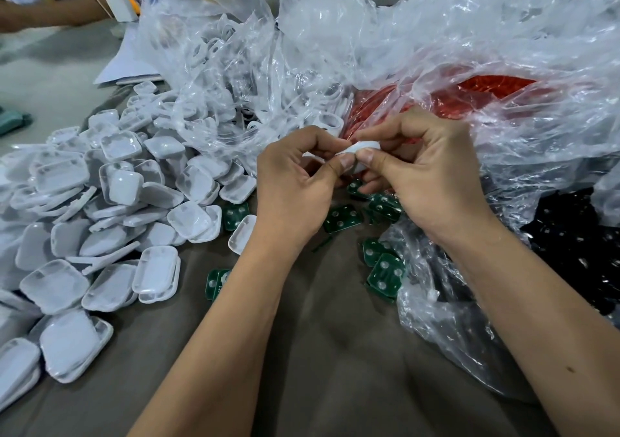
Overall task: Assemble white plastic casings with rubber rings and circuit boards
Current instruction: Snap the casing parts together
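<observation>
White plastic casing (360, 151) sits at centre of the head view, held up between both hands above the brown table (302, 352). Left hand (295, 181) grasps it from the left, thumb and curled fingers pinching its edge. Right hand (426, 175) grasps it from the right, thumb pressed on the near side, fingers curled over the far side. Casing mostly hidden by fingers; cannot tell if a ring or board is inside.

Big heap of white casings (100, 208) covers the left side of the table, some stacked, some tilted. Green circuit boards (342, 218) lie scattered just below the hands and near the right wrist, one (385, 274) partly under clear plastic. Crumpled clear plastic bags (369, 51) fill the far and right area; red rubber rings (476, 91) show through one bag, just beyond the right hand. More white parts (218, 77) show inside the far-left bag. Dark parts in a bag (570, 235) at right. Far left: another person's arm (50, 14) and a white charger (121, 7).
</observation>
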### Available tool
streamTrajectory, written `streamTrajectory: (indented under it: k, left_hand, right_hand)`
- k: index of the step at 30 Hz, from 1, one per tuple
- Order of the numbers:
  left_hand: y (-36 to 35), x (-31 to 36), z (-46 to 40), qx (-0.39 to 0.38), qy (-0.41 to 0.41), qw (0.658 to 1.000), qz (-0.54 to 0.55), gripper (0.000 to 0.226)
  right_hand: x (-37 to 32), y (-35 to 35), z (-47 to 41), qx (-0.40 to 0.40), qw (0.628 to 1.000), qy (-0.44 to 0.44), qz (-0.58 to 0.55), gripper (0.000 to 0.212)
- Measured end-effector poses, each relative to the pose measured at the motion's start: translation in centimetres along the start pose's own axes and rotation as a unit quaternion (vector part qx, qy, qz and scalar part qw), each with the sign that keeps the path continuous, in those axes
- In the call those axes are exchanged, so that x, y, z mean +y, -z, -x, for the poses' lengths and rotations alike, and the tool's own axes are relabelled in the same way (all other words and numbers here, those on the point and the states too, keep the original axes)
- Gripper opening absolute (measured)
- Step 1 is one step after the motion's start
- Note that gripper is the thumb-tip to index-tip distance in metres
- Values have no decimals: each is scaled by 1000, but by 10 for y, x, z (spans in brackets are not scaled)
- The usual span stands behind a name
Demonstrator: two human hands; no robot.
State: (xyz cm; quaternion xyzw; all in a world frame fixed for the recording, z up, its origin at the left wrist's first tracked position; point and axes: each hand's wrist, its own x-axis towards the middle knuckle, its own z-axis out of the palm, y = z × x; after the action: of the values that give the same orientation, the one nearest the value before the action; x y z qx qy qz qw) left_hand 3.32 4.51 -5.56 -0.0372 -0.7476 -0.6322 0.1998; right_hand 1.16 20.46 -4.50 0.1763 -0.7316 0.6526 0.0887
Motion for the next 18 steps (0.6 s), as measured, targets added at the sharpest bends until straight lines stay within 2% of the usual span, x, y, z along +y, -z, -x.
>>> streamTrajectory:
  k: [13,18]
  left_hand:
    - [1,-4,-1,-13,-8,999,-32,12]
    - [1,-5,-3,-31,-1,999,19,16]
  right_hand:
    - [0,-2,1,-2,999,-22,30,16]
    - [1,-3,2,23,999,13,40,24]
